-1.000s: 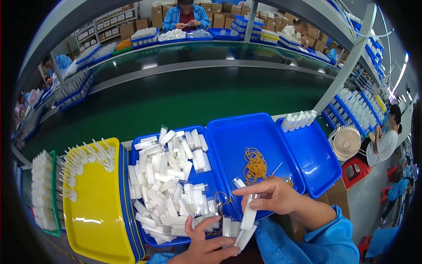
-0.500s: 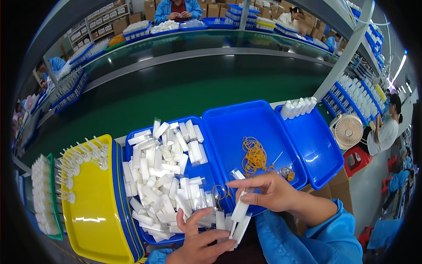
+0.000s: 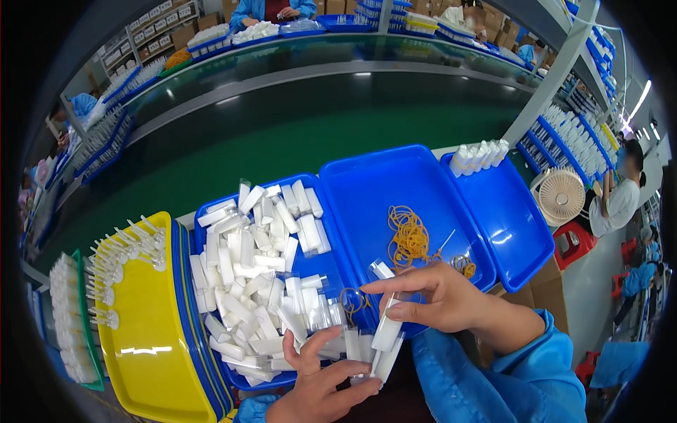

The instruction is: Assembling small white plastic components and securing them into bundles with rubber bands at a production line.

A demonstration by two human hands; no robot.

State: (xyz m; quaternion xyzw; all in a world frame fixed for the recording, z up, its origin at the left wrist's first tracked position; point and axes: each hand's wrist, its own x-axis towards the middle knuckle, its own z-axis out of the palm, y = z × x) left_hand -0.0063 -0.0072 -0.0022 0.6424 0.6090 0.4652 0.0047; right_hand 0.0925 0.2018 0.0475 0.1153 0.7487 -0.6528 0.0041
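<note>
Keep your right hand (image 3: 430,296) pinching the white plastic tubes (image 3: 386,331) squarely while your left hand (image 3: 321,384), fingers spread, steadies them beneath.

- A long green conveyor belt (image 3: 282,141) is seen running across the middle of the frame.
- Blue bins on shelving (image 3: 575,137) are stacked at the upper right.
- Cardboard boxes (image 3: 180,32) are piled at the upper left.
- A small round fan (image 3: 558,196) is placed at the right.
- A bright strip light (image 3: 640,99) is seen at the far right.
</note>
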